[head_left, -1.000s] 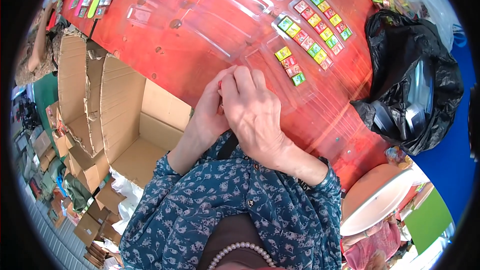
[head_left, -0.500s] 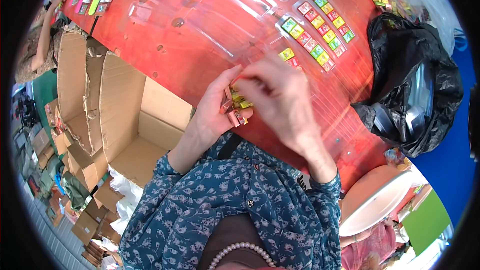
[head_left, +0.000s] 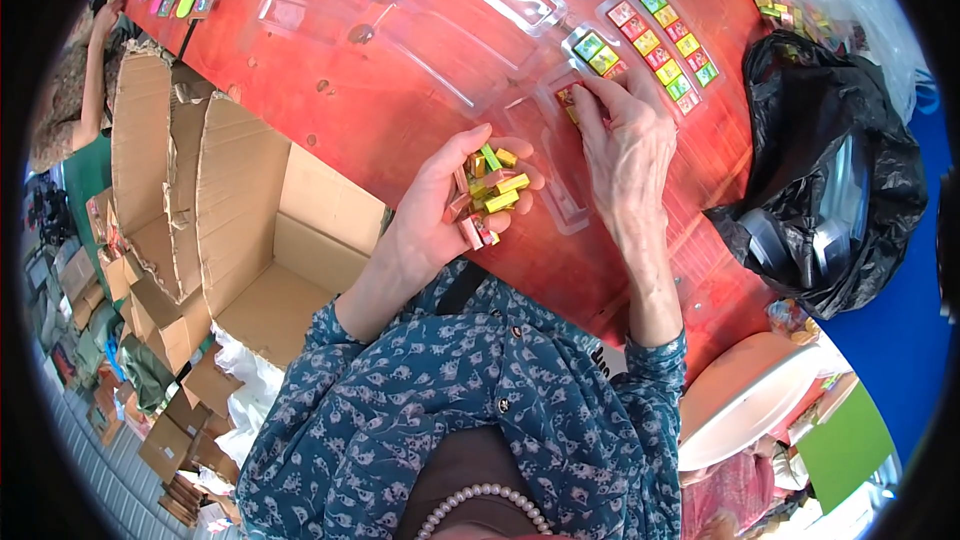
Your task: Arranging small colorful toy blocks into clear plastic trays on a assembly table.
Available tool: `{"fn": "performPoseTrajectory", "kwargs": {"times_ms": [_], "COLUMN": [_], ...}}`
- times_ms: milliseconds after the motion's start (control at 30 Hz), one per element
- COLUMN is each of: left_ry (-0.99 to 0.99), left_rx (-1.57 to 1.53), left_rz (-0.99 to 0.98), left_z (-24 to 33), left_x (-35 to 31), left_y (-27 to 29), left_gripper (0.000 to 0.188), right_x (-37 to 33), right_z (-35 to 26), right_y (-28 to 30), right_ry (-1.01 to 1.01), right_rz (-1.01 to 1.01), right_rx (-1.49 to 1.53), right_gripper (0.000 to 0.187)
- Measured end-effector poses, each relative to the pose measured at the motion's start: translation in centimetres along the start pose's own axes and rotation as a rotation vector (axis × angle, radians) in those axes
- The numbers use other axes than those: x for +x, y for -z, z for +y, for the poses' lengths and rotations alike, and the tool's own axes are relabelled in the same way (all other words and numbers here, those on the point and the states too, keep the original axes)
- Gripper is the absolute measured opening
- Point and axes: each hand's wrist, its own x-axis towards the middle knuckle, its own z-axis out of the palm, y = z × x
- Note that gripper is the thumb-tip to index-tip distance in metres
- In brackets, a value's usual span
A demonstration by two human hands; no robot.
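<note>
My left hand (head_left: 425,205) is cupped palm up above the red table, holding a loose heap of small wrapped sweets (head_left: 500,200), mostly yellow with some red and green. My right hand (head_left: 630,145) reaches over a clear plastic tray (head_left: 575,220). Its thumb and fingers are pinched at a small red wrapped sweet (head_left: 566,98) at the far end of that tray's slot; the hand hides part of the row. Just beyond, two more slots hold rows of sweets in red, yellow and green (head_left: 657,58), the nearer row partly covered by my fingers.
Clear trays (head_left: 440,50) spread over the far red table (head_left: 330,130). On the right lies a black plastic bag (head_left: 830,100) with clear plastic pieces, beside a transparent bag (head_left: 820,0) of sweets. A pale basin (head_left: 750,395) stands lower right; an open cardboard box (head_left: 240,210) is at left.
My right hand has moved from the left palm out to the tray, and a red sweet now shows at the slot's far end. My left hand has opened somewhat, still holding the heap.
</note>
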Motion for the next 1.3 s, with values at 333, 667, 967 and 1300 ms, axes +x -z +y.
{"fn": "performPoseTrajectory", "kwargs": {"times_ms": [333,667,967,1300], "left_ry": [0.009,0.004,0.011,0.004], "left_rx": [0.004,0.02,0.0,0.017], "left_rz": [-0.001,-0.001,-0.027,-0.045], "left_z": [-0.1,-0.8,-1.3,-1.5], "left_x": [0.7,0.6,1.2,1.4], "left_y": [0.4,0.6,1.0,1.0], "left_gripper": [0.042,0.043,0.044,0.045], "right_x": [-0.6,-1.4,-1.7,-3.8], "right_z": [1.0,1.6,2.1,4.4], "right_y": [0.3,0.9,1.6,5.4], "right_ry": [0.034,0.198,0.284,0.019], "right_rz": [-0.015,-0.038,-0.159,-0.034], "right_rx": [-0.145,-0.251,-0.25,0.09], "right_gripper": [0.008,0.019,0.022,0.013]}}
